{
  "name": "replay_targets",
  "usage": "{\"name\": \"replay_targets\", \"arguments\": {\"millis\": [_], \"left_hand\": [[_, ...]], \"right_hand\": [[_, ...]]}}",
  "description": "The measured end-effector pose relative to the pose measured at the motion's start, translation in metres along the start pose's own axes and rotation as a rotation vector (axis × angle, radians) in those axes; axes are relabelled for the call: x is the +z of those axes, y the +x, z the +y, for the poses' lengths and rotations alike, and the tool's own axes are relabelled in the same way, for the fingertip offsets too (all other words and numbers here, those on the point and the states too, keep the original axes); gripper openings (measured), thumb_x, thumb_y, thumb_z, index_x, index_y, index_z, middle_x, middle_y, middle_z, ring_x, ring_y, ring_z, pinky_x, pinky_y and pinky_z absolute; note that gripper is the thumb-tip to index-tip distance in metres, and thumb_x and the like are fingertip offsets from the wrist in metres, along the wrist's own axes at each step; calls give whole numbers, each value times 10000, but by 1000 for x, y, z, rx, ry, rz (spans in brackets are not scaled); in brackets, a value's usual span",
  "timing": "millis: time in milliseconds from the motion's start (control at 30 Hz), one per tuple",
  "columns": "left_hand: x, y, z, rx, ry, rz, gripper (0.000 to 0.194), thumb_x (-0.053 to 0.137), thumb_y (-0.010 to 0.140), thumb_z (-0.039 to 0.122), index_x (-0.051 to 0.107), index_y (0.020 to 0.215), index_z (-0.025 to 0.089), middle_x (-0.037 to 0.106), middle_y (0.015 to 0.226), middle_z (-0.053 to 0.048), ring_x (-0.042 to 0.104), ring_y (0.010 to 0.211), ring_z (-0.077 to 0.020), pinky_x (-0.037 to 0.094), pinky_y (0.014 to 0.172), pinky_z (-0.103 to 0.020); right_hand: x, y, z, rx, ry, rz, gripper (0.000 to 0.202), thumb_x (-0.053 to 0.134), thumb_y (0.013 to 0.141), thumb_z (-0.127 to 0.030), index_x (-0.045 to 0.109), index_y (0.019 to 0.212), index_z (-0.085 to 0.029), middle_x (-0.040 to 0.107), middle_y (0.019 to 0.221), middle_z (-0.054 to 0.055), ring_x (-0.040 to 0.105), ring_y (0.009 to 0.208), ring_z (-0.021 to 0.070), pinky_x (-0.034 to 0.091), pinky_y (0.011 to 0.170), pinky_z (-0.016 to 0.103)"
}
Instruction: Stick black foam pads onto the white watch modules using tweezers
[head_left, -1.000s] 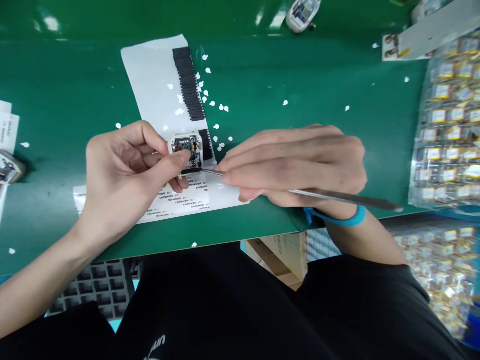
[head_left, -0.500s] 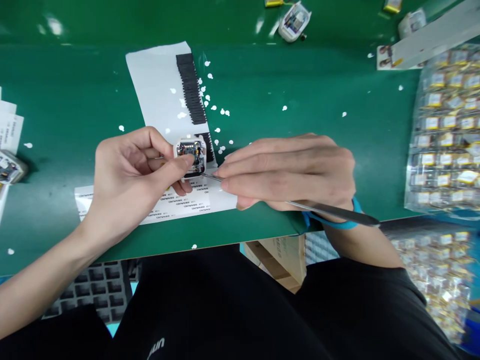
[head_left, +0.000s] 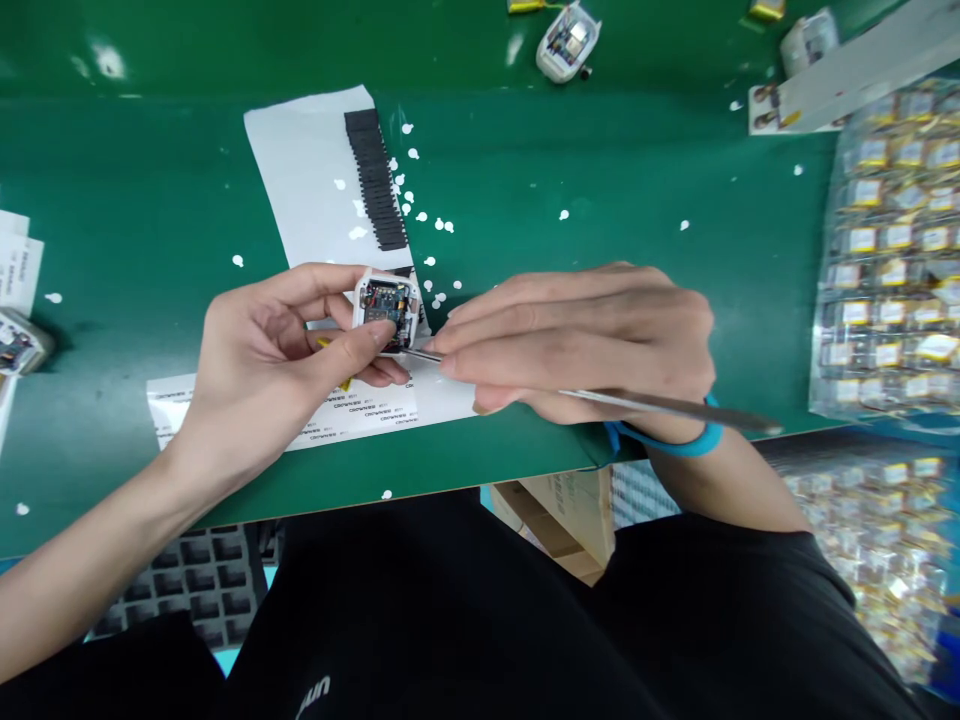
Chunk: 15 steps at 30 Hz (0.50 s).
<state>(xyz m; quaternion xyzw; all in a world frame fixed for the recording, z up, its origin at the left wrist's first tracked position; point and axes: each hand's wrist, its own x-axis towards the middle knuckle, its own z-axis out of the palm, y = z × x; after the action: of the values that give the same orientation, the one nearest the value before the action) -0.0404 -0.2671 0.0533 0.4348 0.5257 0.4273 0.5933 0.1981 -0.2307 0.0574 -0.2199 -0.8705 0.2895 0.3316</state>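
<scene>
White watch-shaped device (head_left: pixel 387 305) pinched in the left hand (head_left: pixel 281 365), a slim metal tool (head_left: pixel 675 406) at its lower edge.
The left grip is closed on the device, thumb across the dark circuit board (head_left: pixel 382 296), holding it above the printed label sheet (head_left: pixel 360 410); its smooth plastic frame is squarish with rounded corners, the board crowded with tiny components and red wiring. The right hand (head_left: pixel 581 345), its grip narrowed around the shiny, tapering tool, wears a matte blue wristband (head_left: pixel 697 443); whether the tip presses on the frame cannot be told. Beyond lie a white backing sheet (head_left: pixel 300 160) with a row of thin black strips (head_left: pixel 375 180), scattered small white tabs (head_left: pixel 564 215) on the glossy green surface (head_left: pixel 600 130), and a clear plastic tray (head_left: pixel 820 385) of yellow-edged pieces.
</scene>
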Motion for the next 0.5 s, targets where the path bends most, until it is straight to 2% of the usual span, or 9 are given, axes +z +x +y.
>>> {"name": "replay_targets", "arguments": {"millis": [33,100,300,433,500], "left_hand": [[0,-1,0,19,19,3,277,869,839,115,827,1102,192,728,771,10,757,564,-163,695,586,-267],[1,-2,1,46,48,5,295,855,861,106,817,1141,191,699,708,22,749,538,-165,691,571,-266],[0,-1,1,75,19,15,279,823,840,74,807,1100,176,704,719,18,762,542,-176,699,568,-255],[-3,7,-4,18,-79,0,326,890,786,137,787,1088,201,751,790,11,762,558,-166,708,616,-265],[-5,10,-6,-64,-173,20,390,951,731,176,771,1075,216,769,827,16,770,600,-152,698,661,-251]], "right_hand": [[-1,0,2,-122,1,12,172,659,1060,-240,780,1012,-129,840,1003,-4,815,1040,144,687,991,258],[-1,0,6,-229,7,64,137,664,1047,-199,777,1048,-122,838,1009,27,816,1032,163,693,979,271],[1,-4,10,-127,77,75,181,615,1080,-239,780,1074,-166,821,1049,34,795,1071,172,688,975,283],[2,-3,12,-159,114,98,135,690,1036,-201,761,1127,-130,823,1074,55,792,1080,174,683,957,297],[-1,-1,12,-164,111,111,143,667,1052,-208,754,1107,-109,822,1053,88,794,1065,180,683,927,307]]}}
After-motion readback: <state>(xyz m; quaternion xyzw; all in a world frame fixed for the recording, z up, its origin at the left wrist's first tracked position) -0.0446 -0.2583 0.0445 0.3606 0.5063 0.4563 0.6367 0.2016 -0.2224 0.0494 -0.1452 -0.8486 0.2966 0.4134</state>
